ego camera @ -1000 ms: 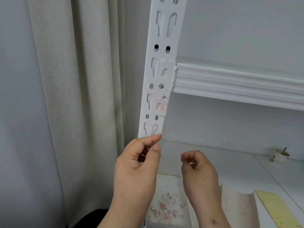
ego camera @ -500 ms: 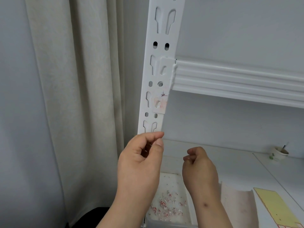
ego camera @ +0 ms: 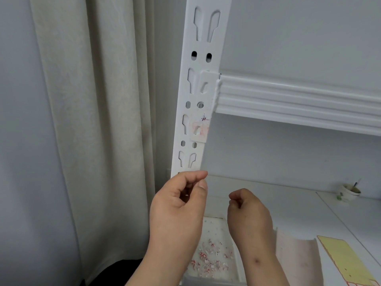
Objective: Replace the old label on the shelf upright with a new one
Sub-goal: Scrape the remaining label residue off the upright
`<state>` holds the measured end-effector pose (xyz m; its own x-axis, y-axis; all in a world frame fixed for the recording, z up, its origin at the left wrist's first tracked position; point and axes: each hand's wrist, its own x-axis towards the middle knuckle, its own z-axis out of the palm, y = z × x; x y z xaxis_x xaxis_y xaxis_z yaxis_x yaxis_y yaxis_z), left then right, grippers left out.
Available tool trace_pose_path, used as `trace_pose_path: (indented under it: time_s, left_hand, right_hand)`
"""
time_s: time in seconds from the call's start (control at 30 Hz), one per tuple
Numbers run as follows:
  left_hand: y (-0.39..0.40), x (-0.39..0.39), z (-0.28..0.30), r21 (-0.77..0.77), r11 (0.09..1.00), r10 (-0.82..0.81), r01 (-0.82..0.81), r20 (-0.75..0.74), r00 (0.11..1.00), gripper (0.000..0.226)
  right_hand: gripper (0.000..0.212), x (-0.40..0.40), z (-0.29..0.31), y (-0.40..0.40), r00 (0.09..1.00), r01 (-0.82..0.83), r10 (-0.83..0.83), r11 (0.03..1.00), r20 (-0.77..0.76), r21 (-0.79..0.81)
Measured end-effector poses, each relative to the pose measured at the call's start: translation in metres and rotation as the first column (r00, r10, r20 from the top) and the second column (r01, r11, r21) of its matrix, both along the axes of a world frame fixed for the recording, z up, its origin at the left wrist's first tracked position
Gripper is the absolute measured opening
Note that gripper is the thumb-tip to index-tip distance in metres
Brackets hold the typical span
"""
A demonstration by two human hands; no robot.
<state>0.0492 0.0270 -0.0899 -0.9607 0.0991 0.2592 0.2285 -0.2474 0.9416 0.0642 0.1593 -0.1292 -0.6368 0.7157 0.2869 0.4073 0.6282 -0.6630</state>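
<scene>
Below one worn label, two hands: left pinches the upright; right curled, empty.

Two bare forearms rise from the bottom edge, hands lifted side by side with their backs toward the camera. The left hand sits higher, its forefinger bent forward above the thumb, the two tips close together; whether anything lies between them cannot be told. The right hand is lower and just to the right, fingers curled loosely inward into a soft fist. The hands do not touch.
</scene>
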Motion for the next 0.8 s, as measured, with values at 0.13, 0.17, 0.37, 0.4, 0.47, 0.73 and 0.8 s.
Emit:
trace_pose_path:
  time_s: [0.13,0.17,0.37,0.4,0.47,0.73,0.8]
  left_hand:
    - [-0.001,-0.002,0.003,0.022,1.000,0.017,-0.017,-0.031,0.999,0.021]
    - [-0.001,-0.003,0.005,0.037,0.999,0.038,-0.037,-0.041,0.998,0.020]
    - [-0.004,-0.015,0.032,-0.009,0.948,0.309,-0.319,-0.227,0.923,0.024]
    - [-0.004,-0.017,0.038,0.001,0.951,0.299,-0.308,-0.241,0.923,0.034]
    - [-0.003,-0.026,0.048,0.021,0.970,0.238,-0.240,-0.247,0.939,0.050]
    - [0.000,-0.047,0.063,0.090,0.994,-0.039,0.063,-0.244,0.969,0.048]
    - [-0.001,-0.047,0.062,0.091,0.994,-0.040,0.066,-0.258,0.965,0.044]
  right_hand:
    - [0.009,0.000,0.013,-0.005,0.985,-0.089,0.068,0.988,-0.157,-0.128]
    - [0.007,0.001,0.020,-0.009,0.970,-0.127,0.087,0.978,-0.228,-0.167]
    - [0.005,0.004,0.077,-0.040,0.778,-0.388,0.195,0.896,-0.597,-0.214]
    - [0.007,0.003,0.084,-0.045,0.752,-0.421,0.213,0.883,-0.624,-0.206]
    - [0.015,-0.003,0.093,-0.052,0.712,-0.486,0.251,0.850,-0.656,-0.202]
    - [0.025,-0.024,0.110,-0.067,0.700,-0.517,0.297,0.838,-0.649,-0.174]
    - [0.026,-0.025,0.109,-0.067,0.706,-0.505,0.294,0.846,-0.644,-0.168]
